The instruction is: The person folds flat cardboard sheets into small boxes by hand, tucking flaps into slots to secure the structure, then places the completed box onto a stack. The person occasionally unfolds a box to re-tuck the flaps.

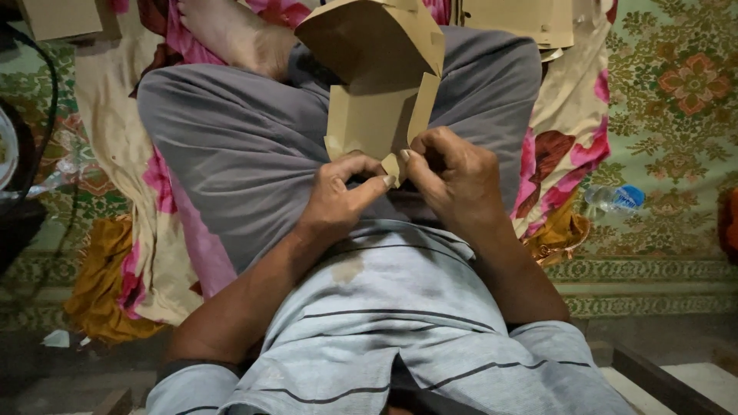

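Currently, observations left to right:

Far left: a dark cable (pixel 46 100) curves over the patterned green carpet (pixel 676 115); a brown paper sheet (pixel 58 17) lies at the top corner.
Bedding: a floral cloth (pixel 165 230) in cream, pink and mustard is spread under the seated person's grey-trousered legs (pixel 246 138).
Left hand (pixel 338 196): closed in a pinch, thumb and forefinger on the lower corner of the brown paper envelope (pixel 380 84).
Envelope: held over the lap, touching both hands; upper flap stands open and bent, side flaps folded inward.
Progress (judgement): body looks mostly formed; the bottom corner fold is in hand, top flap not yet closed.
Contents: nothing visible inside the envelope; interior partly hidden.
Right hand (pixel 453 180): fingers curled shut, gripping the same lower corner from the other side.
Upper right: a stack of brown paper pieces (pixel 530 23) lies flat.
Far right: a clear plastic bottle (pixel 615 198) with blue label lies on its side; contents cannot tell.
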